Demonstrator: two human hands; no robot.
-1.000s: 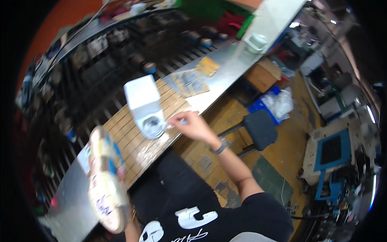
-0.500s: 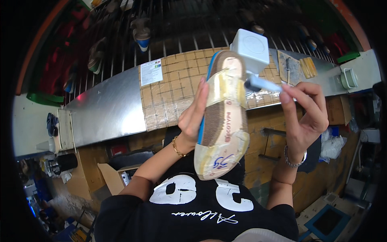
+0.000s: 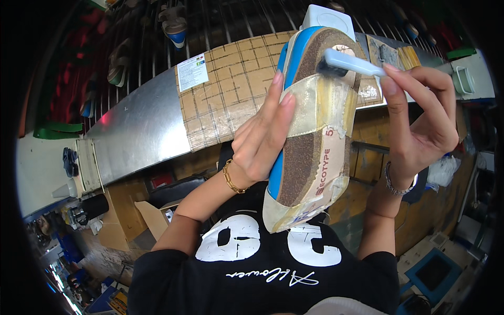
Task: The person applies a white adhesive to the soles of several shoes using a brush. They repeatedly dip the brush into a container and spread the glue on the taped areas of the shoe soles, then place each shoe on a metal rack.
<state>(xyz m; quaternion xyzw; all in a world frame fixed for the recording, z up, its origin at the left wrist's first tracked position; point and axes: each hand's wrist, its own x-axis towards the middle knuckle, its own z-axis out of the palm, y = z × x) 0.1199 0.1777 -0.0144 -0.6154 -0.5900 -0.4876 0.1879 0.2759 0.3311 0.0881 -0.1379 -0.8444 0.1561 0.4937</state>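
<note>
Sole side toward me, an unfinished shoe (image 3: 304, 168) with a blue and cream upper stands tilted upright in front of my chest. Its underside has a brown, rough filling and pale upper edges folded over. My left hand (image 3: 260, 142) grips it along the left side, the fingers lying on the blue edge and the cream strap; the thumb is hidden. Between thumb and fingertips, my right hand (image 3: 425, 110) pinches the pale handle of a small toothbrush-like brush (image 3: 357, 64). Its dark bristles touch the underside near the shoe's upper end.
A white square container (image 3: 332, 20) stands behind the shoe on a cardboard-covered metal bench (image 3: 142, 131). Right of it lies a stained board (image 3: 382, 53) beside yellowish strips. Beyond runs a rack of bars (image 3: 226, 23) carrying other shoes. A green-and-white cup (image 3: 463, 80) sits at far right.
The shoe has come closer and turned, showing more of its blue side. The brush has moved from beside the shoe's right edge onto its underside; my right hand shifted up and right.
</note>
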